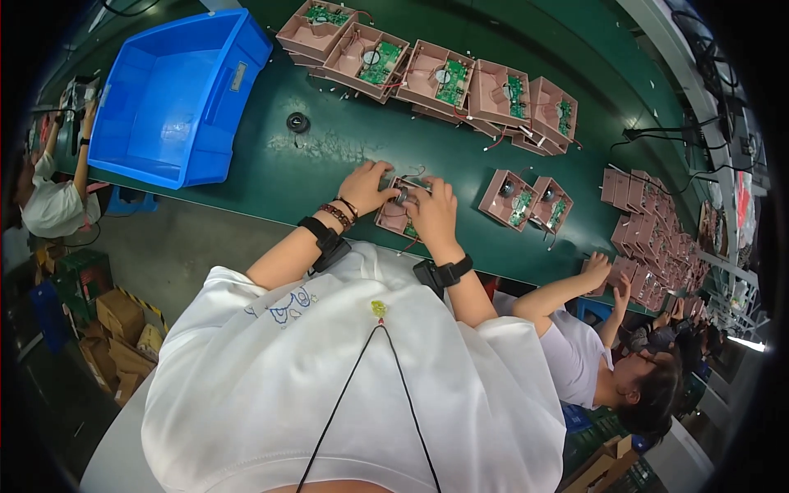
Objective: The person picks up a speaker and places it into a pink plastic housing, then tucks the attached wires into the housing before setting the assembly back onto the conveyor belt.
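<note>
A small pink plastic housing [391, 218] lies near the table's front edge, with a bit of green circuit board and thin wires showing. Over its inside, my left hand [363, 189] pinches a small round speaker [400, 196] from the left. From the right, my right hand [435, 215] bends its fingers onto the same speaker and the housing's far side, covering much of the housing. Another round black speaker [297, 122] lies on the table to the far left of my hands. Two pink housings [497, 201] with black speakers and green boards stand to the right.
A big blue bin [222, 123] stands on the green table [329, 177] at the left. Stacked pink housings with circuit boards [440, 74] line the back. More housings [649, 222] pile up at the right, where a co-worker's hands [596, 275] reach in. Another person is at far left.
</note>
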Tool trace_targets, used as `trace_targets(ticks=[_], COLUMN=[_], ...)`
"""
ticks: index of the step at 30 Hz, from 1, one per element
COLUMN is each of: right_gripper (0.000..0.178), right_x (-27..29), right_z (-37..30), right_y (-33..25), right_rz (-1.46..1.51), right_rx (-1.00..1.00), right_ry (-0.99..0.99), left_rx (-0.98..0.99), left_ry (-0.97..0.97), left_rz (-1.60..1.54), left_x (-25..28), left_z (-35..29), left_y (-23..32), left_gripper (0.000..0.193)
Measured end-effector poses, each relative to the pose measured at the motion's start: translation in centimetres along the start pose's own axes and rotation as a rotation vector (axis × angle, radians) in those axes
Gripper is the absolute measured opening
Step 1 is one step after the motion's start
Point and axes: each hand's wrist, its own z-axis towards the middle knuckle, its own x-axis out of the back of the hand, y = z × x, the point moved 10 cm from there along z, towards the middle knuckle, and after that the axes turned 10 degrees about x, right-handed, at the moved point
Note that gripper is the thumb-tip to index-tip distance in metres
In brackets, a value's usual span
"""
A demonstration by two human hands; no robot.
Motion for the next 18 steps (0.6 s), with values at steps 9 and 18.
trace_targets(ticks=[9,18], right_gripper=[0.039,0.020], right_x=[0.5,-0.4], right_z=[0.0,2.3], right_y=[5.3,4.1], right_rz=[0.326,0.430], right_rx=[-0.288,-0.102], right_ry=[0.029,0.133], left_rx=[-0.149,-0.065], left_ry=[0.089,-0.107], left_rz=[-0.013,-0.467], left_x=[1.2,0.7], left_z=[1.0,1.0], left_y=[6.8,4.2], left_gripper=[0.031,0.015])
